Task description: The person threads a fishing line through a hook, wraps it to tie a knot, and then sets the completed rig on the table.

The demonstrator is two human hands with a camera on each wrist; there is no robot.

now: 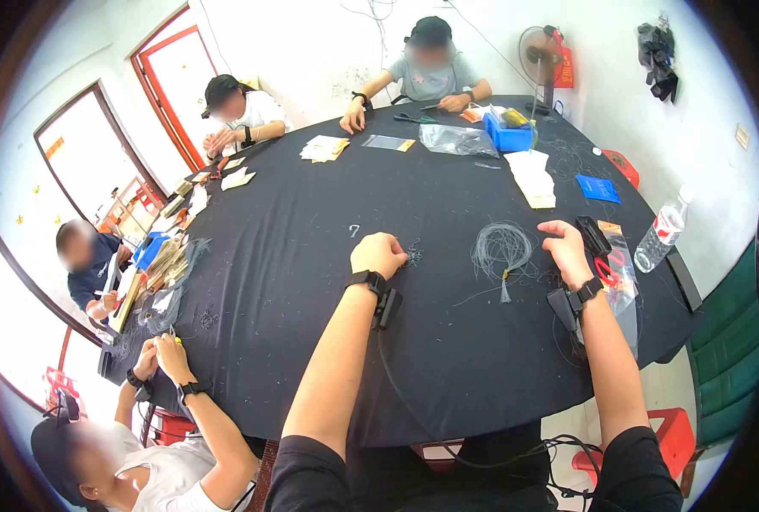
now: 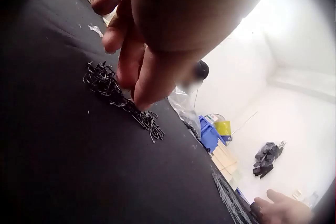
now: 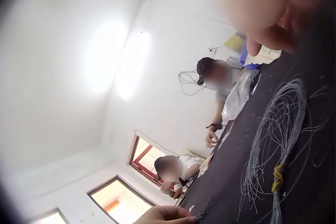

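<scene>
My left hand is over the black cloth, its thumb and finger pinching at a small pile of short dark strands. Close up in the left wrist view, the fingertips of that hand meet the tangled pile, partly hiding it. My right hand is raised with loosely bent fingers and holds nothing. Just left of it lies a coil of thin grey line, bound by a yellow tie. The right wrist view shows the coil below the right hand.
Right of my right hand are a black object, red scissors and a water bottle. A blue box, plastic bag and pale cards sit farther back. Several people work around the table.
</scene>
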